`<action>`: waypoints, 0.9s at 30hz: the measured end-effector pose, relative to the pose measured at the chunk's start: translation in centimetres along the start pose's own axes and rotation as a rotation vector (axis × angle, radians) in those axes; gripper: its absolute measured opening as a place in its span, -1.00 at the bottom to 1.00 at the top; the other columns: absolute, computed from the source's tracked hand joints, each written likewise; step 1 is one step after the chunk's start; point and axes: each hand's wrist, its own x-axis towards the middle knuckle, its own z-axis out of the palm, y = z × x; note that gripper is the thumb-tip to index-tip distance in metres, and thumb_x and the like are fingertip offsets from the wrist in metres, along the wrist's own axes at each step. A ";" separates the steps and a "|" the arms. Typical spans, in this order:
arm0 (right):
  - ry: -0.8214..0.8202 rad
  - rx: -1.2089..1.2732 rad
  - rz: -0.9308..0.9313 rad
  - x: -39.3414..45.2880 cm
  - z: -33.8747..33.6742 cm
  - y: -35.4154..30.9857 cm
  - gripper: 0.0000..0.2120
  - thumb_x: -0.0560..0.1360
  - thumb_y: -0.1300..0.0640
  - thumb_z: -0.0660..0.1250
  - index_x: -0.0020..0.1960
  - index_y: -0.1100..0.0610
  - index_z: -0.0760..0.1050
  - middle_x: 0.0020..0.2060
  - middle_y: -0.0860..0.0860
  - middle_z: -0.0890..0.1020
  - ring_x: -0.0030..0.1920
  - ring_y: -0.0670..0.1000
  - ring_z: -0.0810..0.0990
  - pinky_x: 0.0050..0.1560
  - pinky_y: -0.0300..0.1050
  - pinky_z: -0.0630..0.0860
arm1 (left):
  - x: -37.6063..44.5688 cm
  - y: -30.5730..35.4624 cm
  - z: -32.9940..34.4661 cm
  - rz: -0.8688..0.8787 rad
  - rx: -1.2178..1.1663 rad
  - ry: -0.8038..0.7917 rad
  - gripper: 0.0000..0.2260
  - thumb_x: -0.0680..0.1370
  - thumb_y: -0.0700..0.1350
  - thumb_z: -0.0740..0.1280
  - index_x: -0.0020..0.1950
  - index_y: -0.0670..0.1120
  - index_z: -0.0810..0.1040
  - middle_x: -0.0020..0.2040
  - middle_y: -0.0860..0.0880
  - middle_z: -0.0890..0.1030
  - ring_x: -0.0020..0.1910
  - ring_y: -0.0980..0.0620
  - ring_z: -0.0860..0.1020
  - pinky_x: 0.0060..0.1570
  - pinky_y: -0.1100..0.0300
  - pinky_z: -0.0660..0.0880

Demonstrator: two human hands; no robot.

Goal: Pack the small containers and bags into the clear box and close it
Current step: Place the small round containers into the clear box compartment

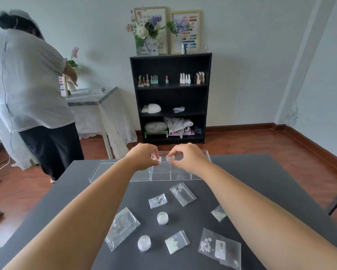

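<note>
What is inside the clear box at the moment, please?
The clear box shows empty-looking divided compartments; both hands, left hand and right hand, cover its far part.

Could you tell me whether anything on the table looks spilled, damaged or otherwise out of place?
Nothing stands out. The bags and two small jars lie scattered but intact on the dark table, with no spill visible. The clear box sits open beside its lid, while both hands hold small containers above it.
</note>
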 end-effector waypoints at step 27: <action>-0.312 -0.364 0.034 4.4 0.7 -2.2 -0.87 0.40 -0.02 0.44 -0.07 -0.04 0.64 -0.11 -0.10 0.61 -0.04 0.01 0.57 -0.09 -0.08 0.54 | 2.2 0.9 -2.4 0.011 0.301 -0.400 -0.77 0.49 0.10 0.41 0.11 0.10 0.67 0.05 0.08 0.62 0.17 -0.03 0.37 0.18 0.02 0.42</action>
